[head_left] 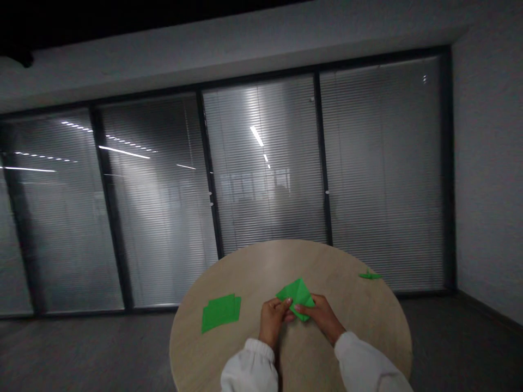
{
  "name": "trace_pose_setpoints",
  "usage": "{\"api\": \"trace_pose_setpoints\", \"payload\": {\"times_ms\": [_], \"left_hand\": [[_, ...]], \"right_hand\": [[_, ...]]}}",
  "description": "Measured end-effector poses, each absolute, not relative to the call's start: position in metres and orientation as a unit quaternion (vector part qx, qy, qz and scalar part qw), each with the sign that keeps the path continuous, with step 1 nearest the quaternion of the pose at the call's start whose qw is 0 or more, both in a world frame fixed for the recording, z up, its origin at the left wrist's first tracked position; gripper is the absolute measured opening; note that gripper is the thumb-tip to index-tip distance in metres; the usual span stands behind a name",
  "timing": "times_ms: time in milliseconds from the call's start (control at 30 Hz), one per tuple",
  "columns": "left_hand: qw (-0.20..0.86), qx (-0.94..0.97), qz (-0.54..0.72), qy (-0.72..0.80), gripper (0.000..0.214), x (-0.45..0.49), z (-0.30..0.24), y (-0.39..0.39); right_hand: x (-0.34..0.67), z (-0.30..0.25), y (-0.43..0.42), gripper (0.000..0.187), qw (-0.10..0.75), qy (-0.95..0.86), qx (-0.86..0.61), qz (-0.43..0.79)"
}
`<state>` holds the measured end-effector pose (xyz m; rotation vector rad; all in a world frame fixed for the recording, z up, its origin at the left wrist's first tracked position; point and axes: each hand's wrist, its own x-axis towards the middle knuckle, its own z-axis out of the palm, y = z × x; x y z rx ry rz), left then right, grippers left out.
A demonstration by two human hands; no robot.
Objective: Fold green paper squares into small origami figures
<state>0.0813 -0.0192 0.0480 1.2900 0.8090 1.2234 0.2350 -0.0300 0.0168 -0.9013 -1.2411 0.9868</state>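
Between my two hands is a green sheet of folded paper (297, 293), with crease lines running across it. My left hand (274, 317) pinches its left lower edge, thumb on top. On the right side, my right hand (321, 313) grips the paper with the thumb pressed on its face and the fingers behind, partly hidden. The paper is held just over the round table (304, 354). To the left of my left hand lies a small stack of green paper sheets (221, 312), slightly fanned out.
A small folded green paper piece (370, 276) rests near the table's right far edge. Behind the table stands a glass partition with blinds (265, 207) and dark frames. A grey wall (488, 163) rises at the right.
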Motion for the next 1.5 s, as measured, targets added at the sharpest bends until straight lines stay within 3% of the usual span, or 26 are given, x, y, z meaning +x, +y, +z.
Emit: {"api": "trace_pose_setpoints", "payload": {"times_ms": [267, 500, 733, 1000, 1300, 1500], "left_hand": [[0.451, 0.582, 0.564, 0.374, 0.043, 0.077, 0.050, -0.016], [0.550, 0.561, 0.505, 0.357, 0.045, 0.080, 0.048, -0.018], [0.487, 0.601, 0.512, 0.374, 0.045, 0.079, 0.048, -0.020], [0.572, 0.588, 0.456, 0.345, 0.052, 0.083, 0.042, -0.018], [0.498, 0.629, 0.466, 0.374, 0.048, 0.081, 0.040, -0.017], [0.556, 0.619, 0.432, 0.347, 0.054, 0.087, 0.032, -0.018]], "right_hand": [[0.235, 0.025, -0.034, 0.044, 0.604, -0.542, -0.396, 0.429], [0.237, 0.025, -0.035, 0.040, 0.620, -0.535, -0.407, 0.405], [0.234, 0.027, -0.035, 0.038, 0.615, -0.531, -0.400, 0.423], [0.237, 0.026, -0.035, 0.036, 0.623, -0.520, -0.430, 0.395], [0.234, 0.028, -0.038, 0.041, 0.615, -0.525, -0.410, 0.422], [0.235, 0.024, -0.036, 0.039, 0.631, -0.522, -0.428, 0.384]]}}
